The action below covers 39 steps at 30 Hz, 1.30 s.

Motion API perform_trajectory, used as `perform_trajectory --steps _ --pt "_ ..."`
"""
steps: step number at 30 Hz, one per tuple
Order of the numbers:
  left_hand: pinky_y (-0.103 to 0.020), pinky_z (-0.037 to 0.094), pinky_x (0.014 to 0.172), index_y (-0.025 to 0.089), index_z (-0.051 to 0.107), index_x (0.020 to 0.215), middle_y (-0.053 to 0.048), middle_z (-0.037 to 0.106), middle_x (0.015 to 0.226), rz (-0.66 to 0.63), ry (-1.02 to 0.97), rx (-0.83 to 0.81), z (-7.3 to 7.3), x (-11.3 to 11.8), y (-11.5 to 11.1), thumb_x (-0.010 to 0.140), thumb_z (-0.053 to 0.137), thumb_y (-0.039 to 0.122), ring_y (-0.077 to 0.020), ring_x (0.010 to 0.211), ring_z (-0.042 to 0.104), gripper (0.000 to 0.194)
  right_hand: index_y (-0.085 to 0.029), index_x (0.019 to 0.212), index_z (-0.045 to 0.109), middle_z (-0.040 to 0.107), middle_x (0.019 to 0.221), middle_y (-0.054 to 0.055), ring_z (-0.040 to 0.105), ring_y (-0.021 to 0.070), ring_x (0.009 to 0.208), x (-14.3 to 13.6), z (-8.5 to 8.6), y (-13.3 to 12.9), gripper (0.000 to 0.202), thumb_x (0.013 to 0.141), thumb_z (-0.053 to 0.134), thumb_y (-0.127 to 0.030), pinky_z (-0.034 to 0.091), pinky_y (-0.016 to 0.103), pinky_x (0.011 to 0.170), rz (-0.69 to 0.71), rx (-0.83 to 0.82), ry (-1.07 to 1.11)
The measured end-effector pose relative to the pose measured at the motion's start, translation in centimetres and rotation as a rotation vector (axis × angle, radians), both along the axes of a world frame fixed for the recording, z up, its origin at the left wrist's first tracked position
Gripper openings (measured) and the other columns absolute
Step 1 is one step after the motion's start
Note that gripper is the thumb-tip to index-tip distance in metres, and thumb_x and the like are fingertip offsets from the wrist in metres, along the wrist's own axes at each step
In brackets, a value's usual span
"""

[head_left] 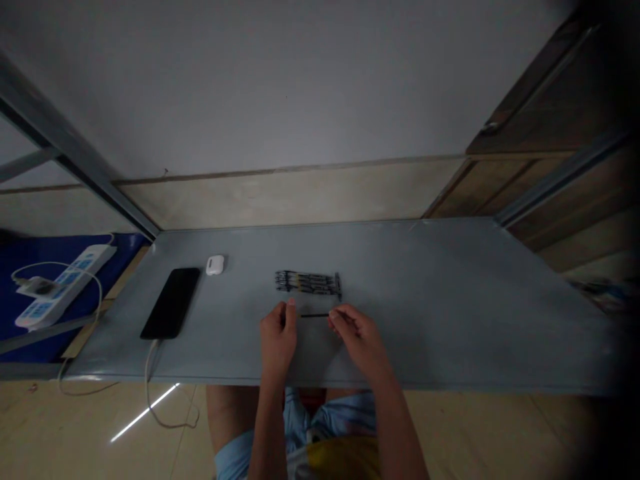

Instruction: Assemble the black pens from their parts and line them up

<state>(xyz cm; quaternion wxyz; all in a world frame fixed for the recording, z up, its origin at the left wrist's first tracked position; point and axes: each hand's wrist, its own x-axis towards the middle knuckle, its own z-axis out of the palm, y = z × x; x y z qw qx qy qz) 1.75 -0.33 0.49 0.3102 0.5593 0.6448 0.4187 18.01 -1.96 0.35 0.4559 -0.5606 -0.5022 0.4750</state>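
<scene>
Between the fingertips of my right hand is one end of a thin black rod, perhaps a pen refill, which points left across the table. My left hand is closed with its thumb on top, near the rod's free end; whatever its fingers hold, if anything, is hidden. Just beyond both hands lies a row of slim black pen-like pieces, side by side with some yellowish marks. Another dark piece lies crosswise at the row's right end.
On the grey tabletop, a black phone with a white cable lies at left, beside a white earbud case. A white power strip rests on a blue surface beyond the metal frame. A wall stands behind.
</scene>
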Motion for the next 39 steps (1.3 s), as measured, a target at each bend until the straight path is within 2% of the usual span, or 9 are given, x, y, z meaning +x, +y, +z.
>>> perform_trajectory --steps 5,9,13,18,25,28,31,35,39 --pt "-0.023 0.025 0.051 0.019 0.036 0.055 0.006 0.031 0.052 0.027 -0.097 -0.020 0.03 -0.16 -0.07 0.089 0.046 0.049 -0.0093 0.051 0.033 0.047 -0.019 0.064 0.057 0.055 0.060 -0.001 0.052 0.0139 0.059 -0.14 0.43 -0.12 0.035 0.088 0.054 -0.045 0.039 0.025 0.059 -0.017 0.017 -0.020" --pt "-0.022 0.033 0.056 0.017 0.052 0.064 0.003 0.048 0.058 -0.013 -0.123 0.005 0.30 -0.13 -0.03 0.088 0.050 0.047 -0.0109 0.057 0.044 0.038 -0.019 0.053 0.049 0.047 0.050 -0.002 0.047 0.0123 0.052 -0.38 0.62 -0.25 0.046 0.091 0.048 -0.046 0.037 0.025 0.056 -0.041 -0.013 -0.052" --pt "-0.023 0.038 0.062 0.016 0.061 0.076 0.000 0.060 0.066 -0.025 -0.127 0.016 0.62 -0.11 -0.11 0.088 0.050 0.044 -0.0142 0.064 0.053 0.033 -0.019 0.061 0.055 0.053 0.058 -0.001 0.051 0.0133 0.058 -0.40 0.57 -0.24 0.038 0.088 0.053 -0.045 0.038 0.024 0.058 -0.055 0.015 -0.010" --pt "-0.024 0.035 0.060 0.016 0.059 0.068 0.000 0.058 0.061 0.002 -0.065 0.017 0.60 -0.18 -0.27 0.093 0.041 0.043 -0.0138 0.060 0.053 0.041 -0.020 0.077 0.062 0.061 0.070 0.001 0.054 0.0154 0.064 -0.09 0.47 -0.20 0.028 0.085 0.057 -0.046 0.041 0.025 0.059 -0.071 0.048 0.022" --pt "-0.023 0.028 0.053 0.018 0.047 0.059 0.004 0.043 0.052 -0.053 -0.034 0.017 0.53 0.01 -0.31 0.093 0.040 0.044 -0.0103 0.051 0.042 0.044 -0.020 0.066 0.059 0.059 0.063 0.001 0.054 0.0154 0.061 -0.10 0.58 -0.37 0.035 0.087 0.055 -0.046 0.041 0.026 0.060 -0.069 0.051 -0.031" --pt "-0.022 0.031 0.055 0.017 0.053 0.073 0.004 0.047 0.059 -0.086 -0.052 0.047 0.58 0.05 -0.28 0.093 0.042 0.041 -0.0105 0.055 0.043 0.033 -0.020 0.055 0.052 0.051 0.053 -0.001 0.050 0.0138 0.054 -0.34 0.62 -0.42 0.043 0.089 0.052 -0.046 0.038 0.026 0.058 -0.075 0.033 -0.055" --pt "-0.022 0.034 0.059 0.017 0.057 0.083 0.003 0.053 0.065 -0.103 -0.076 0.045 0.68 0.06 -0.25 0.093 0.042 0.038 -0.0117 0.059 0.048 0.028 -0.020 0.055 0.052 0.049 0.053 -0.002 0.049 0.0135 0.054 -0.49 0.64 -0.46 0.043 0.089 0.051 -0.046 0.037 0.026 0.057 -0.094 0.034 -0.055" --pt "-0.024 0.036 0.063 0.017 0.060 0.077 -0.001 0.061 0.070 -0.077 -0.073 0.028 0.84 -0.04 -0.30 0.094 0.038 0.038 -0.0142 0.065 0.054 0.034 -0.020 0.060 0.055 0.054 0.059 -0.001 0.051 0.0143 0.060 -0.25 0.62 -0.55 0.037 0.088 0.052 -0.044 0.039 0.026 0.060 -0.089 0.040 -0.013" --pt "-0.024 0.034 0.060 0.018 0.052 0.065 0.002 0.054 0.060 -0.109 -0.107 0.019 0.86 -0.20 -0.41 0.091 0.039 0.031 -0.0134 0.060 0.051 0.032 -0.020 0.067 0.057 0.053 0.063 -0.001 0.050 0.0141 0.062 0.09 0.52 -0.65 0.029 0.086 0.055 -0.042 0.038 0.025 0.058 -0.060 0.059 -0.003"
